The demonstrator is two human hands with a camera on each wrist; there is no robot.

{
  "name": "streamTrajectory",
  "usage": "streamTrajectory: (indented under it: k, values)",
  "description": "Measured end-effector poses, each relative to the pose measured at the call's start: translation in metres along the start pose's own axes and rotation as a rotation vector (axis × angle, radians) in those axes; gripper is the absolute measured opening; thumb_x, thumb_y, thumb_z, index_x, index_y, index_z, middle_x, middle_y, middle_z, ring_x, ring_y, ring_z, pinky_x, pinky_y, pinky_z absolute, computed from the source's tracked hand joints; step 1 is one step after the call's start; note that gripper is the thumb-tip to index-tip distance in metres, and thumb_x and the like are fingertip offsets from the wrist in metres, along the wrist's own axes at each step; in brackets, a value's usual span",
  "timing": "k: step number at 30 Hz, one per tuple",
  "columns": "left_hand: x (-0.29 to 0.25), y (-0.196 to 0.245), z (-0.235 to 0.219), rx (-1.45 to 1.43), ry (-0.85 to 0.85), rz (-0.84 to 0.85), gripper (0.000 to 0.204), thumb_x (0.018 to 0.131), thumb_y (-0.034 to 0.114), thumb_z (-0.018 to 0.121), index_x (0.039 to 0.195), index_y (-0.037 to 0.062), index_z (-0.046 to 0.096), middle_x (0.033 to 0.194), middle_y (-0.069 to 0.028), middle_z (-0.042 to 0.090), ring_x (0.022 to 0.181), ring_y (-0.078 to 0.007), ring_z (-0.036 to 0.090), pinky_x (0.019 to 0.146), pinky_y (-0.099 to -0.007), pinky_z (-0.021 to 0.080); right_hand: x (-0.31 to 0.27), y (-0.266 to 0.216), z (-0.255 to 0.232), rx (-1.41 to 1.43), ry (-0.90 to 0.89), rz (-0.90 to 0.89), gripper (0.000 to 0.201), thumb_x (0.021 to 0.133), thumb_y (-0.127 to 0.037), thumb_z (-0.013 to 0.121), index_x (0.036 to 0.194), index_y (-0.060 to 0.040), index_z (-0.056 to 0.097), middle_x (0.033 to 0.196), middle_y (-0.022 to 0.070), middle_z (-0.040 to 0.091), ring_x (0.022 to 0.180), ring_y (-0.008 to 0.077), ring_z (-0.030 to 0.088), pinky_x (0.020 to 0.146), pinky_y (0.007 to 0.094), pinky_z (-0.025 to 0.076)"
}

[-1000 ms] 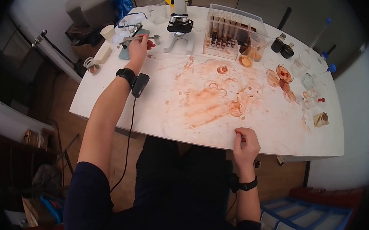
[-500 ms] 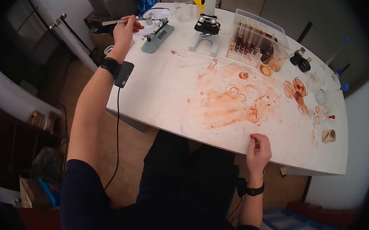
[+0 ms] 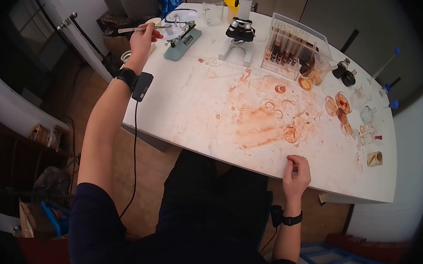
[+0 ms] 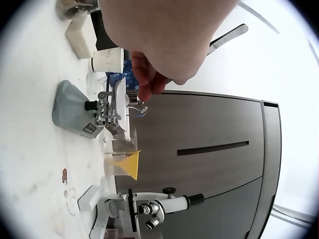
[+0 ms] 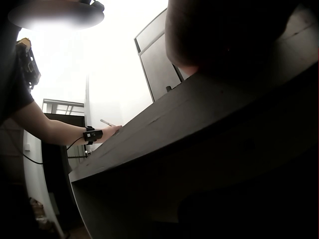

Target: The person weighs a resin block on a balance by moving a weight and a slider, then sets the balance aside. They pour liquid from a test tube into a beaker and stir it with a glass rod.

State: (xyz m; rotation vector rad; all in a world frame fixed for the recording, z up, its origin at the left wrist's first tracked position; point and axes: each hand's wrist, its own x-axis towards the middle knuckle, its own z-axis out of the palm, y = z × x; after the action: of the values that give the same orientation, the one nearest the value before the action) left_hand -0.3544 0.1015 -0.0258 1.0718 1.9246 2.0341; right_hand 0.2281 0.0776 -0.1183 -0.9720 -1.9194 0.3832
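- Tweezers (image 3: 129, 29) point rightward from the left hand (image 3: 141, 41), whose fingers pinch them beside the balance (image 3: 180, 50) near the surface's (image 3: 183, 110) far left corner.
- Right hand (image 3: 297, 175), loosely curled, apparently empty, sits well apart by the near edge.

Right wrist view dim, seemingly backlit by glare; dark corners frame the other 2.
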Motion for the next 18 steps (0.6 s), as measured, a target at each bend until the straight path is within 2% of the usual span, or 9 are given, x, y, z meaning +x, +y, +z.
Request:
streamTrajectory:
  k: [3, 12, 15, 18]
  values:
    - [0.0021, -0.0006, 0.0001, 0.029, -0.053, -0.001, 0.036, 0.104, 0.032, 0.058, 0.115, -0.0011, 0.064, 0.086, -0.0071, 0.07, 0.081, -0.0182, 0.074, 0.07, -0.026, 0.051, -0.0004, 0.0007, 0.0006, -0.004, -0.002, 0.004, 0.013, 0.085, 0.007, 0.063, 0.094, -0.0005, 0.068, 0.092, 0.0118, 0.068, 0.077, 0.0243, 0.067, 0.064, 0.0299, 0.056]
    - [0.0003, -0.0029, -0.0018, 0.099, -0.062, 0.012, 0.036, 0.104, 0.033, 0.057, 0.115, -0.001, 0.064, 0.086, -0.006, 0.07, 0.079, -0.0171, 0.073, 0.07, -0.0261, 0.051, 0.0005, -0.0006, 0.0006, -0.011, -0.001, -0.006, 0.013, 0.085, 0.008, 0.063, 0.094, -0.0006, 0.068, 0.092, 0.0117, 0.068, 0.077, 0.0243, 0.067, 0.063, 0.03, 0.056]
    - [-0.0031, 0.001, -0.0015, 0.084, -0.022, 0.029, 0.032, 0.102, 0.027, 0.059, 0.105, -0.0031, 0.068, 0.08, -0.0066, 0.069, 0.073, -0.0174, 0.073, 0.064, -0.0267, 0.052, 0.0004, -0.0005, 0.0003, -0.012, 0.0, -0.007, 0.014, 0.085, 0.008, 0.062, 0.094, -0.0006, 0.068, 0.092, 0.0118, 0.068, 0.077, 0.0244, 0.067, 0.063, 0.03, 0.056]
    - [-0.0036, 0.0014, -0.0031, 0.078, -0.057, 0.004, 0.036, 0.103, 0.032, 0.059, 0.116, -0.0009, 0.063, 0.085, -0.006, 0.069, 0.079, -0.0171, 0.073, 0.069, -0.0259, 0.052, 0.0009, -0.0019, 0.0006, -0.013, 0.002, -0.007, 0.014, 0.085, 0.008, 0.062, 0.094, -0.0006, 0.068, 0.092, 0.0119, 0.068, 0.077, 0.0245, 0.067, 0.063, 0.0299, 0.056]
